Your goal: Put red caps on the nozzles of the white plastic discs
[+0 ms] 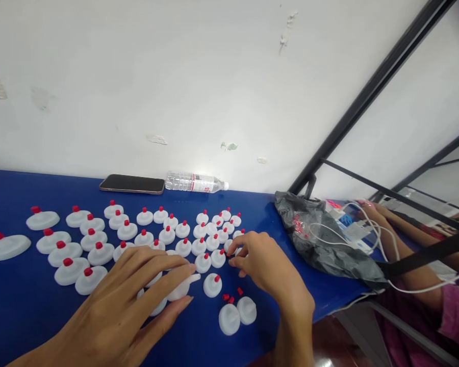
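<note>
Several white disc-shaped caps with small red tips (127, 231) stand in rows on a blue table (19, 306). My left hand (133, 300) lies low over the near caps, fingers curled around a white cap (181, 288) whose spout has no red tip. My right hand (268, 267) is beside the right end of the rows, its fingertips pinched at a cap (218, 258); what they pinch is too small to name. Two caps (237, 313) lie tipped over near the table's front edge.
A dark phone (132, 184) and a clear water bottle (195, 182) lie along the white wall. A grey plastic bag (321, 242) with white cables sits at the table's right end. Another person's arm (401, 239) rests there, beneath a black metal frame (367, 92).
</note>
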Demonstrator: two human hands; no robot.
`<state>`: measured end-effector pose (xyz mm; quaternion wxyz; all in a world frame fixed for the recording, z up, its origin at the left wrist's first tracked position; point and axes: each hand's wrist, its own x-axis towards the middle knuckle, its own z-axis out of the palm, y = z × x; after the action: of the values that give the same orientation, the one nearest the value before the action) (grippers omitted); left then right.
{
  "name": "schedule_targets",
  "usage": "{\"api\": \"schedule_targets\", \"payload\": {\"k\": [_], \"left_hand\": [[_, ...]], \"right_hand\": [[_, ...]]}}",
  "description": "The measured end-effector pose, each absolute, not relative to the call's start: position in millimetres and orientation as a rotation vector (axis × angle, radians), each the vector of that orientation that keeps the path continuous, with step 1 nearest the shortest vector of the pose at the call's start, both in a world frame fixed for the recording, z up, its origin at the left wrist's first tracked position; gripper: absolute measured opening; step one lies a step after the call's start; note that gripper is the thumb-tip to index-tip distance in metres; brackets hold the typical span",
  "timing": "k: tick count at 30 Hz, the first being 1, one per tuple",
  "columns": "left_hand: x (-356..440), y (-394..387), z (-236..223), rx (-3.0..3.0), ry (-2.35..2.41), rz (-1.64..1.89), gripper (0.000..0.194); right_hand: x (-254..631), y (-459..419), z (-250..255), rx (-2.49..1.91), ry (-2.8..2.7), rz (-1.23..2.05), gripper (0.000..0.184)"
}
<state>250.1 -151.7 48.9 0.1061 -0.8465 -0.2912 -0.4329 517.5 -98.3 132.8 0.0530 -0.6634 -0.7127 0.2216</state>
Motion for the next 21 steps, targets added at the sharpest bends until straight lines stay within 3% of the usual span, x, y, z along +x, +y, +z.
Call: {"api": "schedule_targets", "payload": {"k": [12, 21], "left_hand": [[250, -151, 51, -2.484, -0.895, -1.266, 0.033], [249, -151, 48, -2.491, -0.866, -1.264, 0.033]], "right_hand": [[513, -102, 137, -2.064, -2.184, 0.648, 0.016], [520, -102, 135, -2.086, -2.164, 0.639, 0.029]]}}
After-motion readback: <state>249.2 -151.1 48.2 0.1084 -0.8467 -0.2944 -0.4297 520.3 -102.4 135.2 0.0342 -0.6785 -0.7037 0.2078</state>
